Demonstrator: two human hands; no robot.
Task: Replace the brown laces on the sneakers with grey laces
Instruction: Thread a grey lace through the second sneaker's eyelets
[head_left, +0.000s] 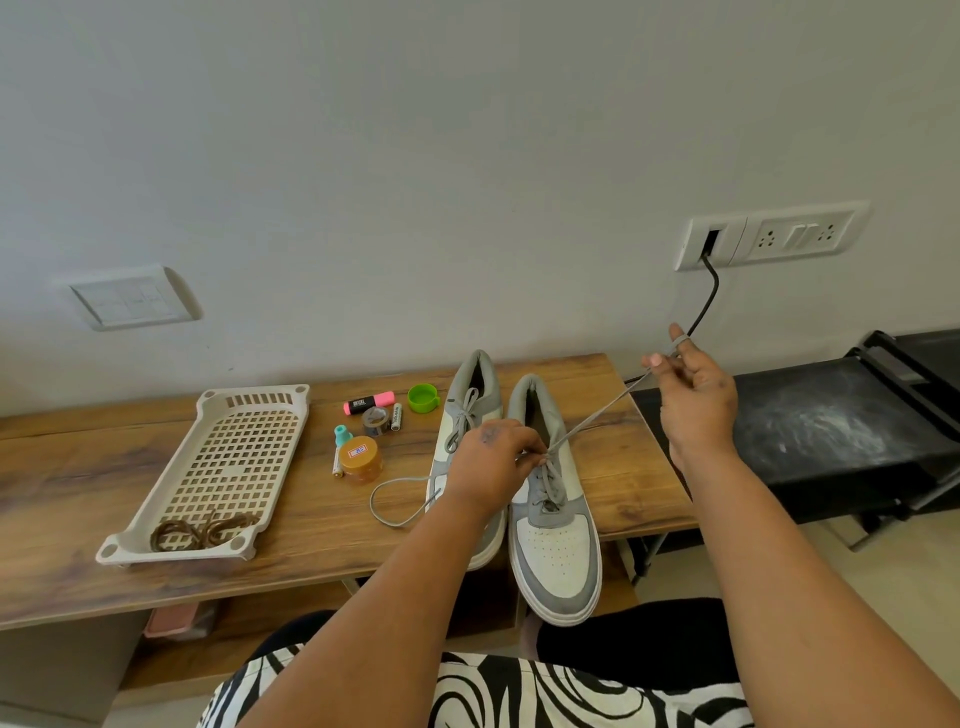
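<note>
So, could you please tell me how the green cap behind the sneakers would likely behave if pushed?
The green cap looks small, hollow plastic, so probably light and easily slid across the wooden table. It sits open side up, so tipping seems unlikely; on edge it might roll.

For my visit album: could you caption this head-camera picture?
Right hand pulls a grey lace taut while the left hand pinches it at the right sneaker.

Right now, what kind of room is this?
Probably a room at home: a long wooden table against a plain white wall, white wall sockets, and a beige plastic basket tray beside small desk clutter.
</note>
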